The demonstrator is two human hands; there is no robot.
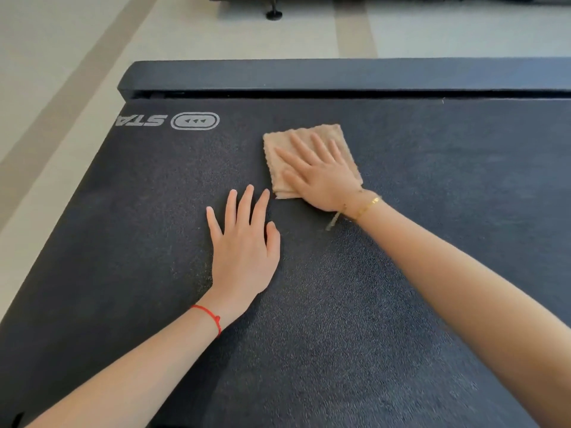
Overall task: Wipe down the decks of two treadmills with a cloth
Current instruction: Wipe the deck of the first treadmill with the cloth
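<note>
A dark textured treadmill deck [401,288] fills most of the view, with a white logo [194,121] printed near its far left corner. A folded beige cloth [336,135] lies flat on the deck toward the far middle. My right hand [318,174] presses on the cloth with straight, spread fingers. My left hand [244,242] rests flat on the bare deck just left of and nearer than the cloth, fingers straight, holding nothing.
The deck's far side rail [309,75] runs across the top, with a gap beside the belt. Pale floor [61,88] lies beyond and to the left. Another machine's base and black foot [274,14] stand at the top edge.
</note>
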